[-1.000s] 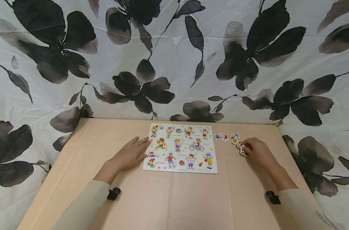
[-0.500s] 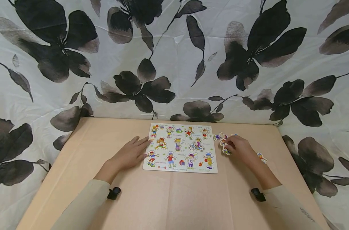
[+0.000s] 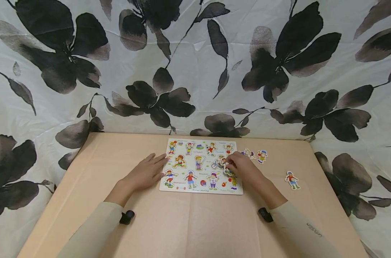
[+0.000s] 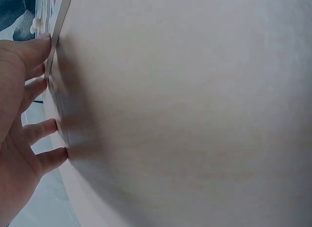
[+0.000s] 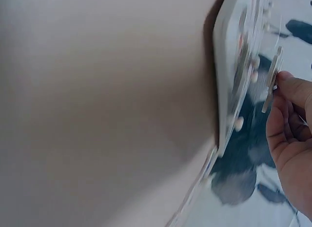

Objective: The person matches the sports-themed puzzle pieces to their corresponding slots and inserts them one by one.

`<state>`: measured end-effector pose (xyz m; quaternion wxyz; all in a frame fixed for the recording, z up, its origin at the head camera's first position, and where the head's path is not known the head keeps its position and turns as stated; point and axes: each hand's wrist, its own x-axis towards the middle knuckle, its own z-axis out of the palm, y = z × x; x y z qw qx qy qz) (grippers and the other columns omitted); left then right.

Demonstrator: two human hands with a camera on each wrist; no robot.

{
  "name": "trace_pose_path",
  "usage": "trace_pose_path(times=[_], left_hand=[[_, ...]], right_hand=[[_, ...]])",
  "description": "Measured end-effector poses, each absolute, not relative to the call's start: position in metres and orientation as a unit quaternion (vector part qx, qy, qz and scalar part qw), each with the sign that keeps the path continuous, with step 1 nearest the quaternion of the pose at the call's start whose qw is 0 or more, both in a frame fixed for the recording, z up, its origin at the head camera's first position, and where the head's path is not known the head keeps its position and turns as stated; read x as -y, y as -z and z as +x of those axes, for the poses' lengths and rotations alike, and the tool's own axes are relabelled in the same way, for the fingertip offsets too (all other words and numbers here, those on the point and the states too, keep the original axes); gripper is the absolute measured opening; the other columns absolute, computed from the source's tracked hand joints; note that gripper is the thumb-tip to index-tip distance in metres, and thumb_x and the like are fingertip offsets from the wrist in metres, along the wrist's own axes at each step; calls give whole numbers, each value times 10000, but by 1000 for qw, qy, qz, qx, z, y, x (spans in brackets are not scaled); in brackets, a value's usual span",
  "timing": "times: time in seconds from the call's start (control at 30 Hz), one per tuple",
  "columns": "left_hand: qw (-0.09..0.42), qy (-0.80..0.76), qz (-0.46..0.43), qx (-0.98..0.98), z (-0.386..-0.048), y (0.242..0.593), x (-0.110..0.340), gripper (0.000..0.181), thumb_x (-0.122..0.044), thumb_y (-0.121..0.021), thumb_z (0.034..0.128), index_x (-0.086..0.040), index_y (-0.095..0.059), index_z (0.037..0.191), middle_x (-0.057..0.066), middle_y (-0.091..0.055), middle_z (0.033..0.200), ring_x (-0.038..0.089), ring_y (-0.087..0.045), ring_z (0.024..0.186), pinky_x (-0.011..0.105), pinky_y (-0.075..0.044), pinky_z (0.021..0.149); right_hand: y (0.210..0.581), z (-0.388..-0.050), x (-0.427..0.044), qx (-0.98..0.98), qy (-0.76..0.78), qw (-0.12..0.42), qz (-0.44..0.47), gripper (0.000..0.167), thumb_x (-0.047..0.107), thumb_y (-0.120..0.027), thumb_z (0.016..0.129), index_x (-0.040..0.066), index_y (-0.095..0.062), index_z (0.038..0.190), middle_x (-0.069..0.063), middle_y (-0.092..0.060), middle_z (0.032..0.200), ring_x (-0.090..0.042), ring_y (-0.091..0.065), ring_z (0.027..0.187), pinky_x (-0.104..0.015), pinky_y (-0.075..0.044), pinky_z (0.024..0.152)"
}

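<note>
A white puzzle board point(image 3: 179, 177) with colourful sports figures lies flat on the table. My left hand point(image 3: 147, 172) rests at its left edge with fingers spread, and in the left wrist view the thumb and fingertips touch the board's edge and the table. Over the board's right side, my right hand point(image 3: 247, 172) pinches a flat figure-shaped puzzle piece point(image 5: 271, 80) between thumb and fingers. That piece hangs just above the board, seen edge-on in the right wrist view. The hand partly hides the cyclist figure and its neighbours.
Right of the board lie loose puzzle pieces: a purple one point(image 3: 247, 153) partly behind the right hand, one with a ball point(image 3: 262, 156), and one in red and blue point(image 3: 292, 180) farther right. A floral cloth point(image 3: 195, 53) hangs behind the tan table point(image 3: 214, 229).
My right hand has carried the puzzle piece leftward from the loose pieces to over the board, uncovering the red-and-blue piece at the right. The left hand has stayed in place.
</note>
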<state>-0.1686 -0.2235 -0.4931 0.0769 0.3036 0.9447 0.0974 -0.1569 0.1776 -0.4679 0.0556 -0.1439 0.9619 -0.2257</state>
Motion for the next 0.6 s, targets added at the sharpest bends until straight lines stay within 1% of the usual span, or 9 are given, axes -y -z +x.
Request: trace_pose_path(times=[0.23,0.37,0.47,0.6], left_hand=[[78,-101,296,-946,-169,494,223,636,-360,-604,1037,-106,-415,1588,110,-364,1669,490,-303,1519,605,-268,1257],[82,-106,290,-947,-169,493,223,644,-370,-608,1035,-124,-408,1595,99,-354,1675,505,-301,1515,615,-270,1253],[81,-109,293,-946,-169,492,222,646,-370,-611,1033,-114,-411,1592,106,-357,1672,502,-302,1516,609,-266,1257],[81,-108,295,-946,-170,492,222,643,-363,-613,1032,-107,-416,1588,108,-357,1672,496,-302,1518,601,-262,1262]], right_hand=[[471,-158,-137,-955,232,74,-167,142,178,-702,997,75,-704,1094,-8,-627,991,-145,-540,859,-290,-533,778],[472,-162,-114,-950,225,65,-205,127,178,-698,1000,69,-703,1067,-4,-630,966,-135,-533,848,-293,-531,776],[472,-165,-99,-948,212,57,-230,121,180,-701,998,70,-700,1046,-2,-622,943,-128,-525,834,-290,-527,764],[471,-168,-81,-943,205,64,-255,117,191,-678,1015,77,-692,1037,1,-602,929,-119,-511,824,-284,-513,747]])
